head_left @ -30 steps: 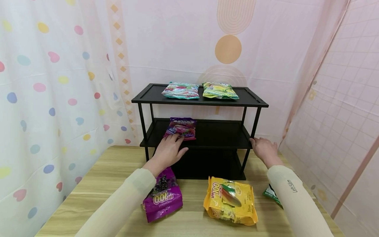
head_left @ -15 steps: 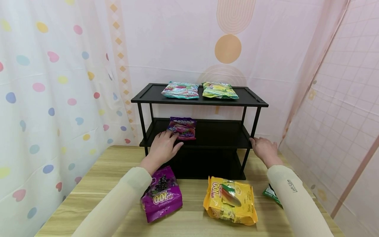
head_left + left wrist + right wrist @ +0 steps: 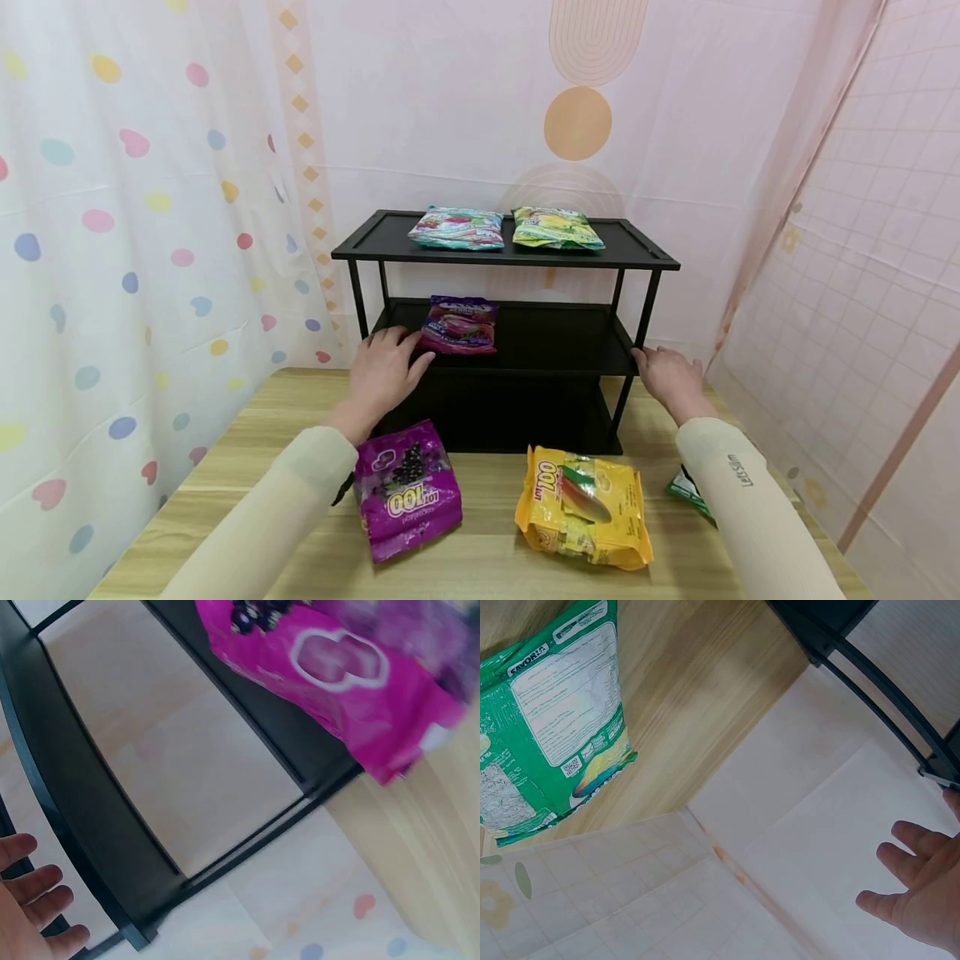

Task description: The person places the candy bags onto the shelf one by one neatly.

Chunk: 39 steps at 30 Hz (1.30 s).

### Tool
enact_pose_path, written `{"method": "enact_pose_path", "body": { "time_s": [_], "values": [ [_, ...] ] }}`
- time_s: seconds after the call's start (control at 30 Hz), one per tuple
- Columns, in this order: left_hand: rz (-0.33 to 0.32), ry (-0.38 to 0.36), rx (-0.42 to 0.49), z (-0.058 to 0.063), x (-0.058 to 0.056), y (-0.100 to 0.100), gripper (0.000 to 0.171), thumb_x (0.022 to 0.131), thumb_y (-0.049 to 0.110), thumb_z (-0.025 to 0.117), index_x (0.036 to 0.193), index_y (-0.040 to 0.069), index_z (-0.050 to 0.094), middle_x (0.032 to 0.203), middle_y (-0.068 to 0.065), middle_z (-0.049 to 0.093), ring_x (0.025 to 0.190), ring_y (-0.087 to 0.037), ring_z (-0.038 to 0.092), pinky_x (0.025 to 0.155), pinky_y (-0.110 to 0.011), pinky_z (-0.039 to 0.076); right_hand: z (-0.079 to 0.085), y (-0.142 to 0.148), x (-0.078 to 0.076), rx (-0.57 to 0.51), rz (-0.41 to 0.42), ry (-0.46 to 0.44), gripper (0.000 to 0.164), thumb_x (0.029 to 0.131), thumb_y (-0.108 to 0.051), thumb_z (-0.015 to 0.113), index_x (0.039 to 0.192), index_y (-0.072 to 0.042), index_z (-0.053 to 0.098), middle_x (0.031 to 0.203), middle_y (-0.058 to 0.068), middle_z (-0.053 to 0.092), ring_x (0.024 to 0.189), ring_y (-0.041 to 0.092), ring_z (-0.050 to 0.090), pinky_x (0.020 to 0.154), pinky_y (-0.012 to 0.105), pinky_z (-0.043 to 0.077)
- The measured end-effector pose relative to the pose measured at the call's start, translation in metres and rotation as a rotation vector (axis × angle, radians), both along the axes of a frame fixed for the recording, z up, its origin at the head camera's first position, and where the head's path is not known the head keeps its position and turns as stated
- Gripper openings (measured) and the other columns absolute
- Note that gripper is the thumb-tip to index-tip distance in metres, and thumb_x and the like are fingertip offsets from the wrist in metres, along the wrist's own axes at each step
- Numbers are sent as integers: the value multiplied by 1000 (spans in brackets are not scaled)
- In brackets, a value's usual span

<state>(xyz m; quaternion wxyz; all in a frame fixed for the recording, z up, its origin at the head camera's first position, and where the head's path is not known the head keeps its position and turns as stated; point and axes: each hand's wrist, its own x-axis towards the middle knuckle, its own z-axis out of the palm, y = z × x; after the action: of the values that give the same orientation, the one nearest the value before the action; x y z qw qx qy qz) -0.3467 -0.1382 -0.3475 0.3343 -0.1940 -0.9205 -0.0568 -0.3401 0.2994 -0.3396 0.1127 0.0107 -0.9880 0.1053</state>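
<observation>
A black three-tier shelf rack [image 3: 555,337] stands on the table. My left hand [image 3: 381,367] is at the left front corner of its middle tier, fingers loosely extended, beside a dark purple candy bag [image 3: 460,325] lying on that tier. In the left wrist view, the fingers of the left hand [image 3: 34,900] are spread near the rack's edge. My right hand [image 3: 670,379] touches the right front corner of the middle tier; its fingers [image 3: 901,862] are spread in the right wrist view. Neither hand holds a bag.
Two candy bags, one teal and white [image 3: 459,229] and one yellow-green [image 3: 557,229], lie on the top tier. In front are a purple grape bag [image 3: 411,496] and a yellow mango bag [image 3: 585,510]. A green bag [image 3: 562,720] lies right, partly behind the right sleeve.
My left hand has moved left off the dark purple candy bag to the rack's left corner. That bag stays on the middle tier. The right hand has stayed in place.
</observation>
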Motion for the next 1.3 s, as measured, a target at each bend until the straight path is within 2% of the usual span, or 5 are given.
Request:
{"method": "enact_pose_path", "body": {
  "time_s": [0.47,0.63,1.0,1.1,1.3],
  "values": [
    [71,-16,59,-3,6,-33,48,101,40,55,123,-1,67,121,-25,62,113,-44,56,94,-58,45,0,1,0,2,-5,-12,56,110,-36,26,144,2,48,144,31,44,132,50,40,104,77,16],
    [106,22,78,-5,5,-40,48,100,42,57,117,-2,70,116,-26,64,106,-45,59,86,-59,49,0,0,1,-3,-4,-12,55,110,-35,26,144,2,48,144,31,44,132,51,40,104,77,16],
    [121,126,98,-6,1,-62,48,94,42,66,100,-5,73,98,-24,67,85,-42,63,71,-55,51,0,-1,1,15,-10,1,54,110,-35,28,143,1,50,143,30,46,132,49,42,103,77,18],
    [148,114,99,-5,0,-66,50,94,44,65,100,-5,73,99,-24,67,84,-43,63,68,-55,50,0,-1,0,16,-8,-5,54,110,-36,27,143,1,50,143,30,46,132,49,41,103,77,19],
    [201,31,95,-4,-2,-71,55,97,47,60,107,-6,72,106,-26,65,91,-46,61,71,-57,50,0,-1,0,15,-7,-3,55,110,-35,27,143,1,50,143,30,46,132,49,41,103,77,18]
  ]
}}
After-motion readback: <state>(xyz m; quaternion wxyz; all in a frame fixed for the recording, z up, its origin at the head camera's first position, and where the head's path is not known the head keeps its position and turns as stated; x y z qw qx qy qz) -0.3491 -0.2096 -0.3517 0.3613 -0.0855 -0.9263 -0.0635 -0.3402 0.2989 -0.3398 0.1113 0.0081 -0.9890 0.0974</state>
